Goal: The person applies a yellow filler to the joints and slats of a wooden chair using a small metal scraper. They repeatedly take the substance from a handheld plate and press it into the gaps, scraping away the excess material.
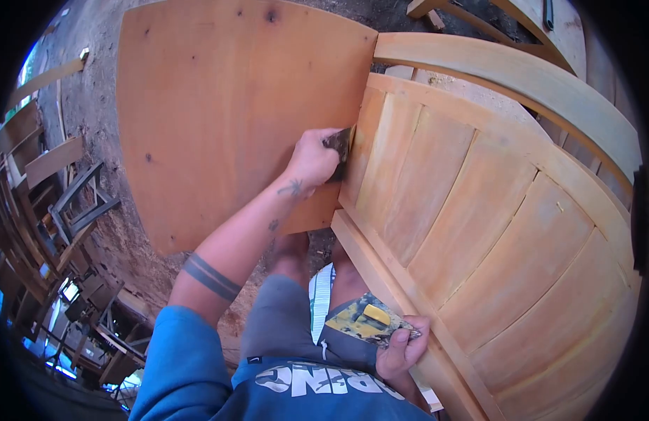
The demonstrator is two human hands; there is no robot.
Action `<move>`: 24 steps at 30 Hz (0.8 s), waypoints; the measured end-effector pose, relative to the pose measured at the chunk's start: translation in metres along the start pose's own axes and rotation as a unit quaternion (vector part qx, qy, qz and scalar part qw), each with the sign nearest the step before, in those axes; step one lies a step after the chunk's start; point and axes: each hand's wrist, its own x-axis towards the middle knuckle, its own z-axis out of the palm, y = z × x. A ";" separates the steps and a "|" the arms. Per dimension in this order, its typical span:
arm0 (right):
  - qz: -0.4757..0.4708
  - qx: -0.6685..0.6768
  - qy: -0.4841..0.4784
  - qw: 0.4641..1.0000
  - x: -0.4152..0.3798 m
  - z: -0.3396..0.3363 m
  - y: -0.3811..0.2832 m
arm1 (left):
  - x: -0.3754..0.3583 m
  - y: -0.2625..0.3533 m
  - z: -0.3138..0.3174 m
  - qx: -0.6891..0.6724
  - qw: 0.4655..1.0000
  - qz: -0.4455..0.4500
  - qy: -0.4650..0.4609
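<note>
My left hand [314,160] is closed around a dark, stained putty knife [344,149]. Its blade lies by the seam where a broad flat wooden panel [226,119] meets a slatted wooden panel [472,210]. In my right hand [404,349], low near my lap, is a putty-smeared scraper [352,321] with a lump of yellow putty [375,313] on its face. That hand is close to the lower rail [408,281] of the slatted panel. Yellowish smears show along several slat joints.
A curved wooden rail [507,70] runs above the slatted panel. Wooden frames and boards [50,203] are stacked at the left on a dirt floor [93,140]. More timber [542,28] lies at the upper right. My legs [279,316] are beneath the panels.
</note>
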 end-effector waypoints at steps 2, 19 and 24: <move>-0.003 0.011 0.015 1.000 -0.002 0.002 0.001 | -0.005 0.000 0.004 -0.022 0.999 -0.014 -0.029; 0.014 0.067 -0.029 0.997 -0.013 -0.005 0.000 | -0.035 -0.025 0.053 0.147 0.975 0.089 0.145; 0.013 0.016 -0.031 0.999 -0.013 -0.005 0.003 | -0.070 -0.014 0.036 0.116 0.979 0.164 0.022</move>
